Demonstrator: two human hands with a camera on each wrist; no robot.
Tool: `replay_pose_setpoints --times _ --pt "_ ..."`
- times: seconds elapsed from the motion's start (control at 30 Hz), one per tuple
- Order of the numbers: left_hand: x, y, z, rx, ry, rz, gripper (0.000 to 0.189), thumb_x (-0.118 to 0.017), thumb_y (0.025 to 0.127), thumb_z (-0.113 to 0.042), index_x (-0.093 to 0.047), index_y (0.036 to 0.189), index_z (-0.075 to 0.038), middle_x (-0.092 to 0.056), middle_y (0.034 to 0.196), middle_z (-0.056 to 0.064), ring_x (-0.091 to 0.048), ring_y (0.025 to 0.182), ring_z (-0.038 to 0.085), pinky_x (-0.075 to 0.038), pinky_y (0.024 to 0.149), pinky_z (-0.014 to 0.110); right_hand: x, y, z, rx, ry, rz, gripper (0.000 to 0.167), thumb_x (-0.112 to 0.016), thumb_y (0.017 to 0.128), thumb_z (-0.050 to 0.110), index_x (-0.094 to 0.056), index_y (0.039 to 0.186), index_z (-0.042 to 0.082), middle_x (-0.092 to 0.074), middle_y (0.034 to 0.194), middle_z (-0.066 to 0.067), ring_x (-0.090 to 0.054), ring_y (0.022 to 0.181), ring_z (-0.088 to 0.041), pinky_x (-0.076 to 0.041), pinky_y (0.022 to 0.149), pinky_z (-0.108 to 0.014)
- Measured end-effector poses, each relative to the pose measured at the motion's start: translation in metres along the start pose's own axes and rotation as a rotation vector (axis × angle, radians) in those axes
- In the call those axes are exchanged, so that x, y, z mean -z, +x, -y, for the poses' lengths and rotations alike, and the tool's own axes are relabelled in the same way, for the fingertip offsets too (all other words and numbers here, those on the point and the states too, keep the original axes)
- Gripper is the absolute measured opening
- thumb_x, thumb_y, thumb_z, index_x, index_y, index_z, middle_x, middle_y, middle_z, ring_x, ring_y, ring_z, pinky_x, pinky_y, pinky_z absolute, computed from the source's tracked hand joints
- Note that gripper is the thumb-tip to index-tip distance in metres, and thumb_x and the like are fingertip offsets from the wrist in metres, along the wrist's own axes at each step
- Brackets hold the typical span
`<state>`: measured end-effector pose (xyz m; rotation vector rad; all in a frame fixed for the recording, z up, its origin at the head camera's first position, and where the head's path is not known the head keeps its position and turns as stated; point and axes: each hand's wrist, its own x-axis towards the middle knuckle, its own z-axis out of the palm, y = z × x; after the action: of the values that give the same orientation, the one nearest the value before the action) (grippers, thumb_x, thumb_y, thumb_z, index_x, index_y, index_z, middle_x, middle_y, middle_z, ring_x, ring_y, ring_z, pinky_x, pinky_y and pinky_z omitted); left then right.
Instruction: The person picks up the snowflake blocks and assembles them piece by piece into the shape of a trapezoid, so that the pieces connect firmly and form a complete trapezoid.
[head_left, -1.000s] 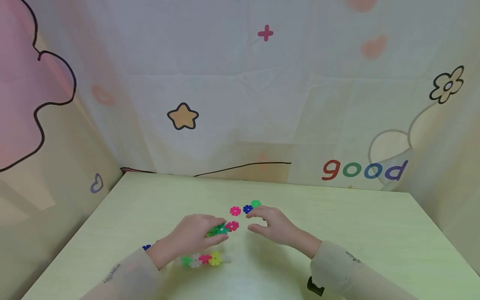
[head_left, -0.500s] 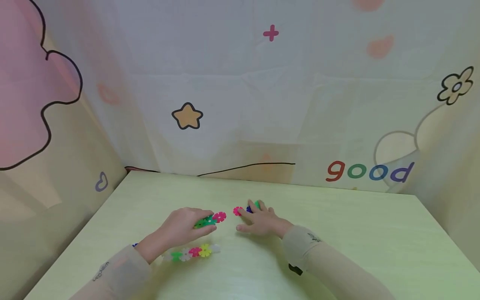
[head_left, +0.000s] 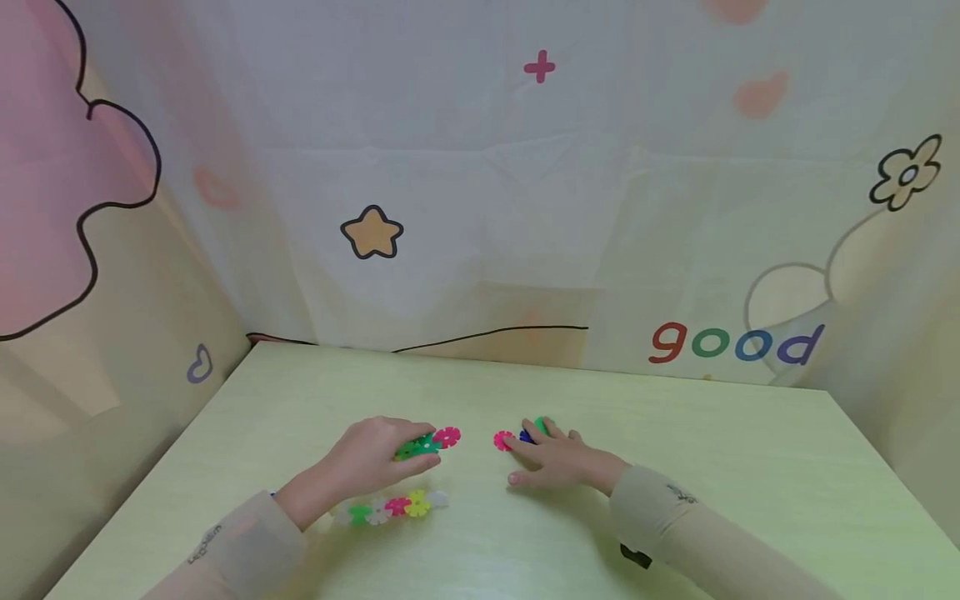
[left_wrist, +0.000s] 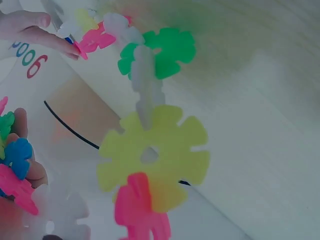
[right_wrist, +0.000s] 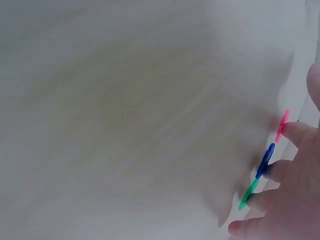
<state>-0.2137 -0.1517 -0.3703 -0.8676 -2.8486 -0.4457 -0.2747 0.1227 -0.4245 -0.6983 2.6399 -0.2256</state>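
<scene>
My left hand [head_left: 375, 454] grips a chain of interlocked plastic snowflake discs; green pieces [head_left: 417, 447] and a pink end disc [head_left: 447, 437] show between thumb and fingers. Nearer the camera, a stretch of linked discs [head_left: 397, 507] in green, white, pink and yellow shows below that hand. The left wrist view has a large yellow disc [left_wrist: 155, 150] joined to white and pink ones. My right hand [head_left: 558, 462] is spread flat, fingertips on three loose discs: pink [right_wrist: 283, 125], blue [right_wrist: 265, 161] and green [right_wrist: 248, 194].
A pale table [head_left: 675, 517] lies under both hands. Printed cloth [head_left: 480, 208] surrounds it at the back and sides. A bit of blue [head_left: 273, 495] peeks out beside the left sleeve.
My right hand has come down onto the three loose discs, then slid them right and toward the camera. The left hand has moved slightly left, still gripping the chain.
</scene>
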Motion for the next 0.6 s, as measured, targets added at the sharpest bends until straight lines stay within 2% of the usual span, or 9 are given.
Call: replay_pose_setpoints --times 0.17,0.3,0.47,0.6 --pt "0.001 0.002 -0.007 -0.018 -0.011 0.023 0.039 -0.057 0.083 -0.041 -0.061 0.110 -0.014 -0.064 0.084 -0.008 -0.053 0.070 0.003 -0.041 0.059 0.017 0.000 -0.020 -0.016 -0.002 0.011 0.000 0.065 -0.044 0.081 0.061 -0.030 0.137 0.033 -0.012 0.148 -0.010 -0.003 0.135 -0.039 -0.010 0.100 -0.063" --pt "0.002 0.004 -0.012 -0.028 -0.012 0.041 0.039 -0.056 0.083 -0.041 -0.061 0.110 -0.013 -0.064 0.085 -0.008 -0.053 0.070 0.003 -0.041 0.059 0.018 0.003 -0.028 -0.024 0.023 0.033 -0.024 0.063 -0.050 0.080 0.057 -0.037 0.134 0.028 -0.016 0.147 -0.015 -0.009 0.132 -0.043 -0.014 0.098 -0.065" --pt "0.002 0.006 -0.016 -0.044 -0.018 0.052 0.040 -0.055 0.084 -0.042 -0.061 0.110 -0.012 -0.064 0.085 -0.007 -0.053 0.071 0.003 -0.042 0.059 0.018 0.010 -0.020 -0.030 0.098 0.109 -0.143 0.056 -0.063 0.078 0.041 -0.049 0.127 0.016 -0.027 0.141 -0.023 -0.022 0.127 -0.046 -0.024 0.096 -0.062" --pt "0.002 0.007 -0.018 -0.061 -0.008 0.052 0.041 -0.054 0.084 -0.042 -0.061 0.111 -0.012 -0.065 0.087 -0.006 -0.055 0.072 0.004 -0.043 0.060 0.018 0.011 -0.007 -0.035 0.107 0.146 -0.206 0.049 -0.067 0.076 0.032 -0.057 0.119 0.013 -0.034 0.136 -0.023 -0.030 0.124 -0.043 -0.027 0.099 -0.056"
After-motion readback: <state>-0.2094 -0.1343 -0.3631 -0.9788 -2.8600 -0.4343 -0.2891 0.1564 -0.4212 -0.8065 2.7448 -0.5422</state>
